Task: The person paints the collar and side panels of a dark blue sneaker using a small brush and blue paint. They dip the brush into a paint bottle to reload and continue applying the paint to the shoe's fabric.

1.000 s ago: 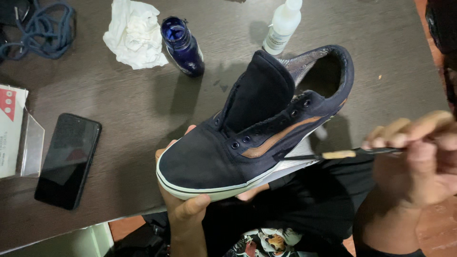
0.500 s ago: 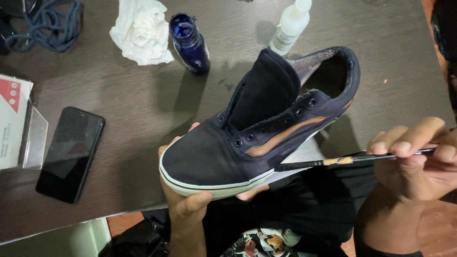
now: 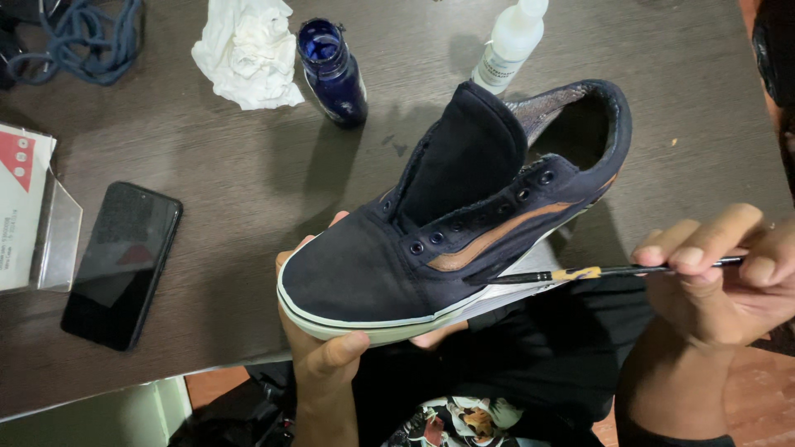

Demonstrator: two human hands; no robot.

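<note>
Over the bench's (image 3: 248, 190) near edge, the left hand (image 3: 327, 360) is cradling a navy shoe (image 3: 447, 240) from beneath; the right hand (image 3: 720, 273) is pinching a thin brush (image 3: 580, 272), its tip touching the sole. Behind are standing an ink bottle (image 3: 333, 73), tissue (image 3: 245, 51) and a white bottle (image 3: 509, 45); a phone (image 3: 122, 263) is lying near the left edge.

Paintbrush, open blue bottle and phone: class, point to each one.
Paintbrush (image 3: 613, 270), head view, on its thin dark handle.
Open blue bottle (image 3: 335, 76), head view, on its glass side.
Phone (image 3: 122, 263), head view, on its dark screen.
</note>
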